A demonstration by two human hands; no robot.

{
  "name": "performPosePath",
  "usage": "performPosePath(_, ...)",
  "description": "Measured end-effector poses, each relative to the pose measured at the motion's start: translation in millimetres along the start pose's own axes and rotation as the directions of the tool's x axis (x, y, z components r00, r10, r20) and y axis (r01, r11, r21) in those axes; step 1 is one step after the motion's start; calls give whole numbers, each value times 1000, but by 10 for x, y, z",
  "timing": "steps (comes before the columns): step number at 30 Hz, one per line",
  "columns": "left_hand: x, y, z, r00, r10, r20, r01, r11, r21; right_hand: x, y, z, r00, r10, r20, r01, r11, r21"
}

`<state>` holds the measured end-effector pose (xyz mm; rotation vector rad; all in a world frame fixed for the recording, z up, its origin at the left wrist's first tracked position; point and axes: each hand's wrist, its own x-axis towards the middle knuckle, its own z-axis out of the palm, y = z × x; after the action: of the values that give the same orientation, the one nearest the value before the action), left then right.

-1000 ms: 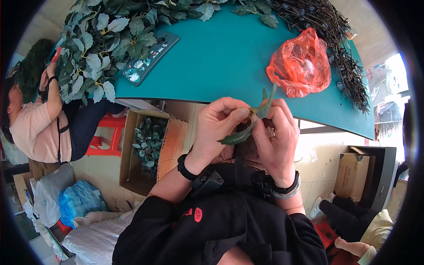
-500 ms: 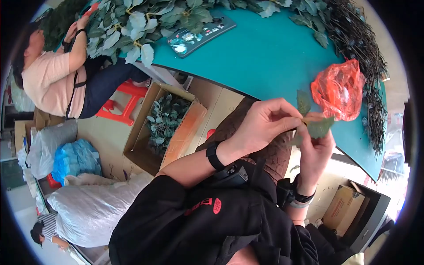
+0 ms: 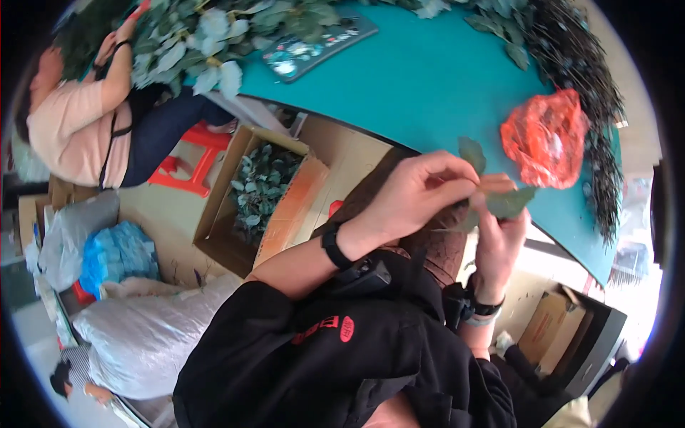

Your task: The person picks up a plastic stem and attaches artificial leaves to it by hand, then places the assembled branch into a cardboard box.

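Both my hands meet over the near edge of the green table, pinching a small sprig of green leaves [image 3: 511, 203]. My left hand [image 3: 427, 187] is closed, thumb and forefinger pressed together at the sprig's middle. My right hand [image 3: 501, 241] is closed on it from the other side, with a leaf lying across its fingers. Another leaf sticks up above the fingertips. The stem itself is mostly hidden by my fingers. Just beyond my right hand lies a crumpled red plastic bag [image 3: 546, 139] on the table.
The green table [image 3: 421, 78] carries a patterned flat case [image 3: 320, 47], heaped leafy branches [image 3: 214, 43] and dark bundled stems [image 3: 581, 78]. Left of me stand an open carton [image 3: 214, 200] of leaf sprigs, a red stool [image 3: 191, 162] and a co-worker [image 3: 78, 132]. Sacks [image 3: 143, 332] lie behind.
Both hands have shifted slightly left along with the sprig, still pinching it. The whole view has also moved a little. The co-worker's hands remain at the far branches.
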<state>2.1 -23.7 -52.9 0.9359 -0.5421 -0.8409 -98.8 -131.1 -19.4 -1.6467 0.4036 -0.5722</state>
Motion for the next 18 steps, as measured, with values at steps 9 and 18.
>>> performPosePath(9,-211,10,-106,1000,-9,-13,14,826,563,5,70,4,998,41,-44,-30,970,241)
performPosePath(18,-255,127,-246,980,-194,-50,197,978,65,55,-59,-42,959,63,-275,-8,980,198)
